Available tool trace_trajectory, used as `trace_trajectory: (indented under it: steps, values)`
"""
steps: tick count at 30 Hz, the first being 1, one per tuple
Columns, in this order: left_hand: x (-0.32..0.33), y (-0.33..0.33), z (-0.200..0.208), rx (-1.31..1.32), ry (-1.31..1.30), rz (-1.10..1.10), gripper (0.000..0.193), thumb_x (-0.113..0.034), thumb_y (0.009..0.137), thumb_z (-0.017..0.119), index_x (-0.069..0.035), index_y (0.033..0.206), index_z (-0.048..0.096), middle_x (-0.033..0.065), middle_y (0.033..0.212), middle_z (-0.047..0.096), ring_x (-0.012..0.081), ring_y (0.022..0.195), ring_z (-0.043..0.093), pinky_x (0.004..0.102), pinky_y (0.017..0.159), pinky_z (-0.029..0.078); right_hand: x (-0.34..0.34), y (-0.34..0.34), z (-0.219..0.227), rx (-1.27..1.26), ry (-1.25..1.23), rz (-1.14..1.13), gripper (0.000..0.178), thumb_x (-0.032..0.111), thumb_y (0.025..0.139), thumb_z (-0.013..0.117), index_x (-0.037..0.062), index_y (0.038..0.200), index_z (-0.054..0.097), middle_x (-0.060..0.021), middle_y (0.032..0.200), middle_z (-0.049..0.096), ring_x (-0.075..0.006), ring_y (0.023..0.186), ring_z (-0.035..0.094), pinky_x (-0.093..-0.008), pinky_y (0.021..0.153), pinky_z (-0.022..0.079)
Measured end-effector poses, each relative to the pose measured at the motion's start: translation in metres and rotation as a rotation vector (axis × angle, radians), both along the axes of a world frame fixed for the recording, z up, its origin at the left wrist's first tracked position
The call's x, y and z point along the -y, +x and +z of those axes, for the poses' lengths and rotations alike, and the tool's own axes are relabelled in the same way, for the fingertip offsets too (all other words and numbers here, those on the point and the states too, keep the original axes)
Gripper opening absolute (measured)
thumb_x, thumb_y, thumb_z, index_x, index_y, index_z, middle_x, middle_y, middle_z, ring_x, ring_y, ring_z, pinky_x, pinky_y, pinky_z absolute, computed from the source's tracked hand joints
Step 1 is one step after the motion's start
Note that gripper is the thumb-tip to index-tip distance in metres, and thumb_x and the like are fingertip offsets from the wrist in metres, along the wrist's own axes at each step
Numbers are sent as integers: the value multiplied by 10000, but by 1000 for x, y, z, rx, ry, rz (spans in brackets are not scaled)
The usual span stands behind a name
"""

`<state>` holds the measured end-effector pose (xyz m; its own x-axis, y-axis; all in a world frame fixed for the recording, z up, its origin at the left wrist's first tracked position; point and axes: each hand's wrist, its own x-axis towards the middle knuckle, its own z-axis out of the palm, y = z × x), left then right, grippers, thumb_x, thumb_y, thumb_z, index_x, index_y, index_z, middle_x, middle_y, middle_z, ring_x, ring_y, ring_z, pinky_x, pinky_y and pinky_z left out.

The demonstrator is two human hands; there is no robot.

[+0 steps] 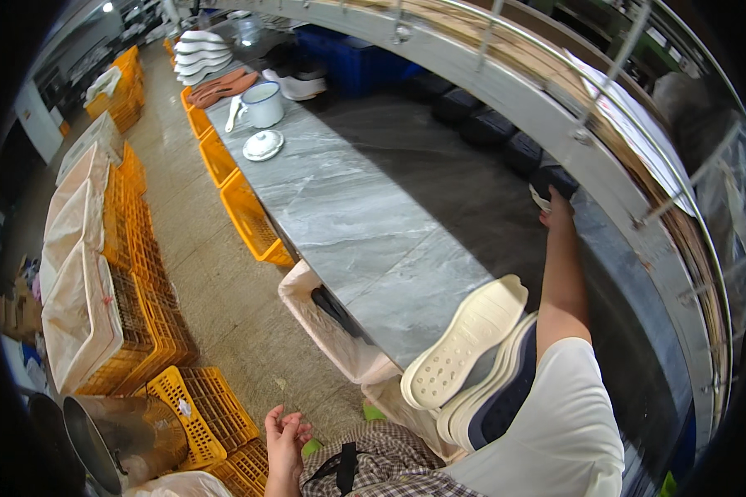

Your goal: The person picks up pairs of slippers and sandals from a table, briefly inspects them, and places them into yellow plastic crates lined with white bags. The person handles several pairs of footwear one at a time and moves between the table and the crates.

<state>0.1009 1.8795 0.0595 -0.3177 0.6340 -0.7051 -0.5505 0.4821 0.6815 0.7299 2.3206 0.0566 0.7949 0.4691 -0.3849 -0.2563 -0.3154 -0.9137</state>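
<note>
My right arm stretches far to the right across the shaded part of the table. My right hand (558, 209) grips the near end of a black piece (553, 177) that looks like a shoe sole, the last in a row of several black ones. A small white piece (540, 197) shows beside the fingers; I cannot make out what it is. Below my right arm, cream shoe soles (470, 344) and a navy sole (504, 404) overlap at the table's near edge. My left hand (286, 437) hangs low in front of me, empty, with fingers loosely bent and apart.
A metal-framed shelf (547, 108) curves above the grey marbled table (340, 215). On the table's far end stand an enamel mug (263, 105), its lid (264, 145), brown soles (222, 89) and stacked white soles (201, 56). Yellow crates (141, 306) line the floor at left, beside a metal drum (133, 435).
</note>
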Motion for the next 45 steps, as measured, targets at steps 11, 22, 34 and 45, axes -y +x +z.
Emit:
trace_trajectory:
  steps: [11,22,34,45]
  values:
    - [-5,-24,-16,15,45,-135,399,-111,886,571,-95,1234,375,71,1022,544,181,785,593,305,646,489,79,29,65,-409,774,19,393,234,892,560,8,1196,457,-171,1151,496,-247,914,566,-324,694,547]
    - [-29,-59,55,-23,726,-577,476,-170,903,556,-84,1327,356,90,1342,422,217,1133,515,333,863,446,342,-319,190,-679,379,802,449,37,684,526,-14,1126,464,-145,990,550,-264,828,604,-392,708,553]
    - [41,-171,71,260,807,19,597,-475,915,454,-18,1292,377,130,1232,517,251,1104,534,421,938,455,487,-594,123,583,436,1732,765,235,783,674,-74,1337,246,-222,1232,449,-277,1118,487,-353,952,389]
    - [97,-205,61,373,1014,-157,717,-552,868,457,-12,1327,347,122,1264,502,250,1133,525,402,952,445,506,-643,140,-202,547,1824,690,151,850,628,15,1415,255,-107,1361,385,-193,1254,379,-329,1003,367]
